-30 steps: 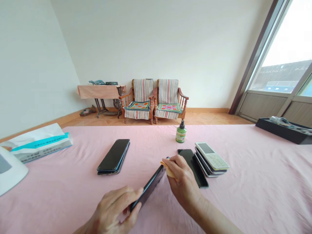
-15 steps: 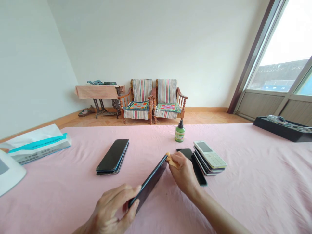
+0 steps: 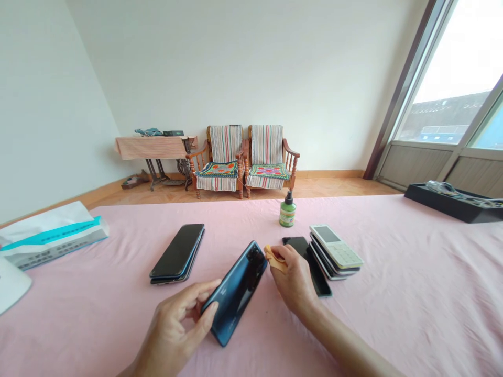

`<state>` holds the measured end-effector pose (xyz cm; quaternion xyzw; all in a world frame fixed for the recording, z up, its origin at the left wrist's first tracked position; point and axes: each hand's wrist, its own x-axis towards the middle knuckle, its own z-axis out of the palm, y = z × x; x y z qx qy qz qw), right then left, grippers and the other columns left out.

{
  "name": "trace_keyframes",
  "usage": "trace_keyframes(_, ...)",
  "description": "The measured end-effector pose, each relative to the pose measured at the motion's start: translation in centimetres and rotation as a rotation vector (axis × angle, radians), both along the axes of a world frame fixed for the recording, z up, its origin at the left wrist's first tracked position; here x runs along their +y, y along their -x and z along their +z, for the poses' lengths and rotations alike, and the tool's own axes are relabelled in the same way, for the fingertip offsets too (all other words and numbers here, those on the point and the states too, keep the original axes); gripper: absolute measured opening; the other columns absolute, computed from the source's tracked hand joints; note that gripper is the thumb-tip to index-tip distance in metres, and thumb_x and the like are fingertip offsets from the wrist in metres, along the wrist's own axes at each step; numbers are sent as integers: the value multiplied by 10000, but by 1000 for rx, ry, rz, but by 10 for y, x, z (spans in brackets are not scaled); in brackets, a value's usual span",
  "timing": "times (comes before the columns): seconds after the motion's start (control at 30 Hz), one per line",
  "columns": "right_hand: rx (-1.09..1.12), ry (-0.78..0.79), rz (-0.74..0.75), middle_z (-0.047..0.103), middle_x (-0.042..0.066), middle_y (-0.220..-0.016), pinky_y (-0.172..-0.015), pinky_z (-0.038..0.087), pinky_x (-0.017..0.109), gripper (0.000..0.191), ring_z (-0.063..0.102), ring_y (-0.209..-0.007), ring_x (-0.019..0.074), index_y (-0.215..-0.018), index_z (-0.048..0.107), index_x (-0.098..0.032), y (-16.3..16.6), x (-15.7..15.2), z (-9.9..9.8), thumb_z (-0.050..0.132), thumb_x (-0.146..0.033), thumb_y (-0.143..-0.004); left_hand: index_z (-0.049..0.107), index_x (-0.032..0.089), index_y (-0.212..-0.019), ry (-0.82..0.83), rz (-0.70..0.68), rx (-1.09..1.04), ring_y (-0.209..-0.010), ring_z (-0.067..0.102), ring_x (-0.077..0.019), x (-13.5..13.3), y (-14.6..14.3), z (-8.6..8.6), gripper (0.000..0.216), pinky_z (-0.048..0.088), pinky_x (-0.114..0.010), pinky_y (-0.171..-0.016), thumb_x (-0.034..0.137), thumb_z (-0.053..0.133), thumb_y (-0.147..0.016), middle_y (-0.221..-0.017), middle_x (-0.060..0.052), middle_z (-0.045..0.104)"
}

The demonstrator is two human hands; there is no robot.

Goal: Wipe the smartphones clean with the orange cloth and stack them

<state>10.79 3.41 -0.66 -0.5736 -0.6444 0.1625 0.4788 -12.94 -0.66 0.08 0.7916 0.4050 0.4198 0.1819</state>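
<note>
A dark blue smartphone [image 3: 238, 293] is tilted above the pink cloth, its glossy back and camera block facing me. My left hand [image 3: 176, 324] grips its lower left edge between thumb and fingers. Pinched in my right hand [image 3: 293, 280] is a small tan cloth [image 3: 275, 260], close by the phone's upper right corner; whether it touches the phone I cannot tell. Just beyond my right hand lies a dark phone [image 3: 314, 267], partly covered by the hand. Beside it stands a stack of phones topped by a white keypad phone [image 3: 337, 246].
Another small stack of black smartphones [image 3: 178, 254] lies to the left. A green spray bottle [image 3: 287, 210] stands near the far edge of the pink tablecloth [image 3: 393, 314]. A tissue pack [image 3: 55, 235] is at far left, a black tray [image 3: 451, 203] with cables at far right.
The phone has been turned in my left hand, from edge-on to showing its blue back. My right hand keeps the cloth near the same corner. The view has shifted slightly.
</note>
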Motion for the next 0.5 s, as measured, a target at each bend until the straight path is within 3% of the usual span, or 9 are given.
trace_keyframes(0.2,14,-29,22,574,2,-728,-608,381,220,155,564,-663,139,-805,664,-180,2,2,-3,527,-114,-774,590,243,-1174,60,-8,-11,-793,707,-149,0,-2,3,327,589,-199,-697,188,591,-852,-930,-1,705)
trace_keyframes(0.5,9,-25,86,593,12,-747,-630,406,228,163,577,-680,147,-801,644,-175,9,-1,-6,534,-62,-762,602,213,-1142,-36,17,40,-751,693,-135,-2,-2,-1,299,581,-189,-697,176,591,-846,-911,-15,697)
